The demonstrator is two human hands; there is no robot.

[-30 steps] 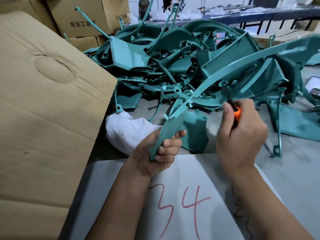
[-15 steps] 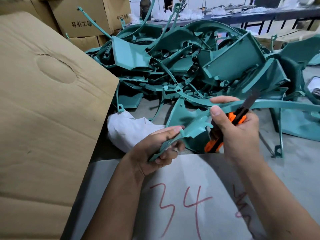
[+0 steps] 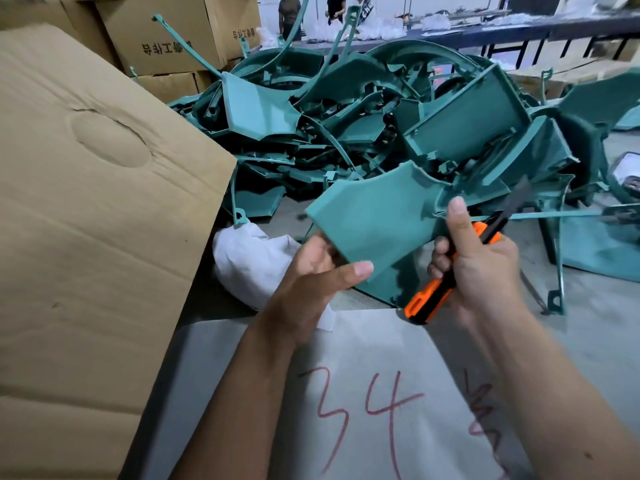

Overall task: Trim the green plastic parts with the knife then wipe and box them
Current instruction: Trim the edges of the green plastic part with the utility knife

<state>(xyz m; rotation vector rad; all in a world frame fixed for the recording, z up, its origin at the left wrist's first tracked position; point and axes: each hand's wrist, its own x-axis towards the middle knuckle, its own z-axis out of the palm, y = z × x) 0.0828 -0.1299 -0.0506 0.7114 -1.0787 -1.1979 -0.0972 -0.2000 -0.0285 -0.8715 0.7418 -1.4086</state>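
Note:
I hold one green plastic part [image 3: 375, 216] flat side up in front of me. My left hand [image 3: 313, 278] pinches its near left corner between thumb and fingers. My right hand [image 3: 479, 268] grips an orange and black knife [image 3: 450, 271], blade pointing up and right, while its thumb presses on the part's right edge. A thin green runner [image 3: 554, 214] sticks out to the right from the held part. A white cloth [image 3: 249, 258] lies on the table just left of my left hand. A large pile of green parts [image 3: 363, 109] fills the table behind.
An open cardboard box flap [image 3: 97, 209] stands at the left. A grey sheet [image 3: 381, 393] with red "34" lies under my forearms. Stacked cartons [image 3: 173, 32] sit at the back left, and people stand by a far bench [image 3: 519, 26]. A phone-like object [image 3: 627, 171] lies at the right edge.
The held part has turned from edge-on to flat side up. My right hand shifted its grip, lowering the knife so the blade points up and right, and its thumb came onto the part.

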